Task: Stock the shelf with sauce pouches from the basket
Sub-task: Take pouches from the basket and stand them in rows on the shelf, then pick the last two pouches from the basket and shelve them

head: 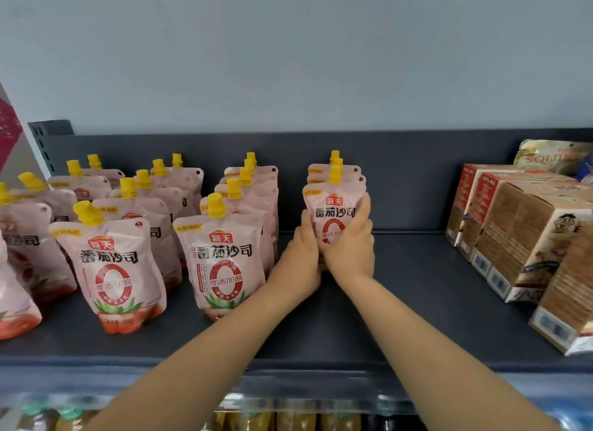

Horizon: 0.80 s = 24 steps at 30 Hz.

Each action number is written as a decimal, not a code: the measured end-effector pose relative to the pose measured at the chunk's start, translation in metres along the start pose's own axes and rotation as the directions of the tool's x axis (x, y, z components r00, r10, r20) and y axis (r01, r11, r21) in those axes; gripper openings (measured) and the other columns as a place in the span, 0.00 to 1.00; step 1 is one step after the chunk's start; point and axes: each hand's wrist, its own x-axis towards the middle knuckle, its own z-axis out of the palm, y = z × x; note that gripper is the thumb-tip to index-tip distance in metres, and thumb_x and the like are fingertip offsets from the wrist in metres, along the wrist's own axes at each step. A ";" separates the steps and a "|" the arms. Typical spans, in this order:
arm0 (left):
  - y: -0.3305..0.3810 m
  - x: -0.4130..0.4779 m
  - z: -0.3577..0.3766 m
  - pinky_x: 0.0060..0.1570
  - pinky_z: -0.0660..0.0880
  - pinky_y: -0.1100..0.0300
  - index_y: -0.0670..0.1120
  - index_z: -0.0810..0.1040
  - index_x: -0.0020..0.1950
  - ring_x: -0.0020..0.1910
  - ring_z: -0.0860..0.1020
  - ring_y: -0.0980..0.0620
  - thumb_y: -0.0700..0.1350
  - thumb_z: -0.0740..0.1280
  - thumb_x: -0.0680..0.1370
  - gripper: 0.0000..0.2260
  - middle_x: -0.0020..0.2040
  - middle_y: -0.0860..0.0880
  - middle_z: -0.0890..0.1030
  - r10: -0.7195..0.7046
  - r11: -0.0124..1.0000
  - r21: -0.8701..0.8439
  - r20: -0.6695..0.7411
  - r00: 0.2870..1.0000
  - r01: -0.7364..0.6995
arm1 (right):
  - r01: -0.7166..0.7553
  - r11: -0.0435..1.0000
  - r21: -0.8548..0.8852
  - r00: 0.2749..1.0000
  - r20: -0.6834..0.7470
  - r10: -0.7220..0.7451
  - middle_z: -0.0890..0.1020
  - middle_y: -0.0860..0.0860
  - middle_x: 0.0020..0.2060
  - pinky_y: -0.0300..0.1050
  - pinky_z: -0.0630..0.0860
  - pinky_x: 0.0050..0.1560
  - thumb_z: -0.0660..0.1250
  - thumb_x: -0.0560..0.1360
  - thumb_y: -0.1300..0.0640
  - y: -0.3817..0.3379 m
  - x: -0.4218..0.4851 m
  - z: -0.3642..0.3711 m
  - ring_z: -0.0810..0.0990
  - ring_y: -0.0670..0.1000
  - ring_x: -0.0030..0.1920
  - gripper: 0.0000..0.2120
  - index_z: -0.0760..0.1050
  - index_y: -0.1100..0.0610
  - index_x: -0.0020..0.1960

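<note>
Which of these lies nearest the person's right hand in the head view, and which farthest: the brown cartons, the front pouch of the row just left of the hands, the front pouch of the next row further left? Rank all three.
From the right hand:
1. Front pouch of the adjacent row, just left of both hands.
2. Brown cartons, on the shelf's right side.
3. Front pouch of the next row left, toward the shelf's left end.

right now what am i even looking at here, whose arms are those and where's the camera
The one picture comes from a camera worn on a person's head, looking forward and down, so the two bare arms are the wearer's own. The left hand and right hand together clasp a small stack of pink pouches with yellow caps, standing at the back of a dark shelf. More pouches stand in rows to the left. Brown boxes sit on the right. No basket shows.
</note>
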 end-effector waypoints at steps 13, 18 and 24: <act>0.022 -0.015 -0.011 0.70 0.61 0.52 0.42 0.36 0.76 0.73 0.61 0.43 0.49 0.71 0.74 0.48 0.76 0.39 0.53 -0.135 0.981 0.148 0.043 0.990 0.128 | 0.105 0.977 -0.187 0.975 0.215 -0.063 0.61 0.57 0.71 0.55 0.71 0.61 0.68 0.72 0.40 0.023 -0.025 -0.055 0.63 0.61 0.69 0.42 0.49 0.47 0.77; 0.054 -0.050 -0.017 0.67 0.65 0.49 0.42 0.50 0.77 0.69 0.64 0.41 0.58 0.69 0.73 0.42 0.73 0.41 0.59 -0.043 0.971 0.232 -0.068 0.997 0.058 | 0.193 0.913 -0.360 0.972 0.195 -0.128 0.60 0.56 0.73 0.54 0.70 0.62 0.64 0.74 0.38 0.032 -0.054 -0.110 0.58 0.59 0.73 0.39 0.51 0.49 0.77; 0.114 -0.109 -0.017 0.64 0.68 0.46 0.40 0.56 0.76 0.69 0.65 0.39 0.65 0.59 0.76 0.39 0.74 0.39 0.61 0.164 0.850 0.513 -0.047 0.985 -0.117 | 0.265 0.832 -0.488 0.964 0.130 -0.231 0.65 0.55 0.70 0.52 0.71 0.59 0.63 0.76 0.42 0.056 -0.108 -0.191 0.66 0.58 0.68 0.34 0.55 0.51 0.76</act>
